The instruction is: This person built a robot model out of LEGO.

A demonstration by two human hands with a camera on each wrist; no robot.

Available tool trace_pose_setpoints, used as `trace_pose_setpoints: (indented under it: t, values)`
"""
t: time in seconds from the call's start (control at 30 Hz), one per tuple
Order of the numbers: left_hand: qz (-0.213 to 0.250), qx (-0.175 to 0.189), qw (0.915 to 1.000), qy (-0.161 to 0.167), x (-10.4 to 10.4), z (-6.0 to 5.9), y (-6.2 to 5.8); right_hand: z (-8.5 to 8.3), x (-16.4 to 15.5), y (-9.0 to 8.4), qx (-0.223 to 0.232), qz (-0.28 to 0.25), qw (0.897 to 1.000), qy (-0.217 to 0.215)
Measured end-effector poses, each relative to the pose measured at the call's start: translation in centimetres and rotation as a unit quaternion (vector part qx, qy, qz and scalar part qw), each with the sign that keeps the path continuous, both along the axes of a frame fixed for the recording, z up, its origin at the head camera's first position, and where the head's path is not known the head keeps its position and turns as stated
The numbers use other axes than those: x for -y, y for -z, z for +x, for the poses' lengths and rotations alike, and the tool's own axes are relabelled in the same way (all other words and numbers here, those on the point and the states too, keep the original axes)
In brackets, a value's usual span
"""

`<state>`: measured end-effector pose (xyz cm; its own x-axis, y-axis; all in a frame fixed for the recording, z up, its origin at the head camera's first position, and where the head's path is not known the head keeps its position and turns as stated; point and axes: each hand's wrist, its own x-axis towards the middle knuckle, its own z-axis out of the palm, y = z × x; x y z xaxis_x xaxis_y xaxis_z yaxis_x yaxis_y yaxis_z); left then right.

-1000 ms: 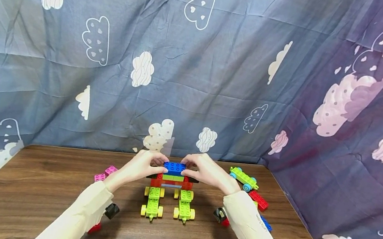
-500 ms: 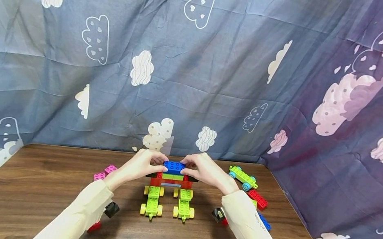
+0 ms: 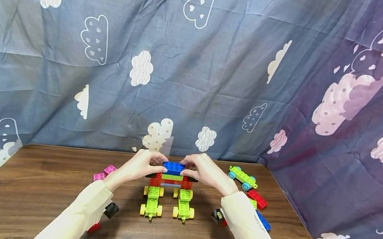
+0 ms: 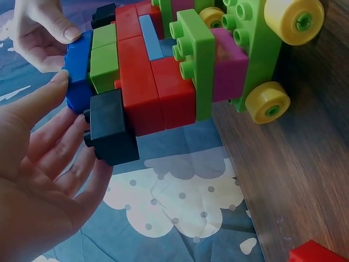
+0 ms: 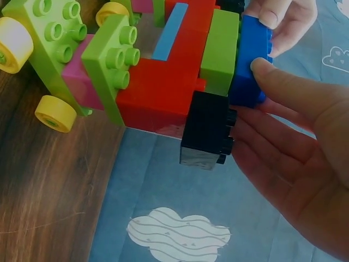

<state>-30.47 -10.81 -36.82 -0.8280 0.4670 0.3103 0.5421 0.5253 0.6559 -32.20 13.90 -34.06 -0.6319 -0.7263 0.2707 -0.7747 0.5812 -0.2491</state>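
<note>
The left hand (image 3: 140, 165) and right hand (image 3: 206, 172) each pinched an end of the blue brick (image 3: 174, 167) atop the red-and-green block build (image 3: 171, 182).

Left hand (image 3: 140, 166) and right hand (image 3: 207, 172) unmoved on blue brick (image 3: 174, 167), grip unchanged, no displacement of any block, slight camera drift only

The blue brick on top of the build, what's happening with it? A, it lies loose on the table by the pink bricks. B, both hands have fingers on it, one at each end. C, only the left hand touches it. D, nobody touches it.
B: the blue brick sits atop the red and green stack, with the left hand at one end and the right hand at the other.
</note>
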Motion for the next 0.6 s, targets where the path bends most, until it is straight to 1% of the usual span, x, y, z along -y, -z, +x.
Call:
trace_pose_setpoints:
  t: [0.27, 0.6]
  values:
    - [0.001, 0.001, 1.0, 0.006, 0.16, -0.31, 0.13, 0.13, 0.01, -0.29, 0.009, 0.004, 1.0, -0.008]
    - [0.007, -0.003, 1.0, 0.001, 0.23, -0.35, 0.59, 0.24, 0.36, -0.51, 0.005, 0.019, 1.0, 0.007]
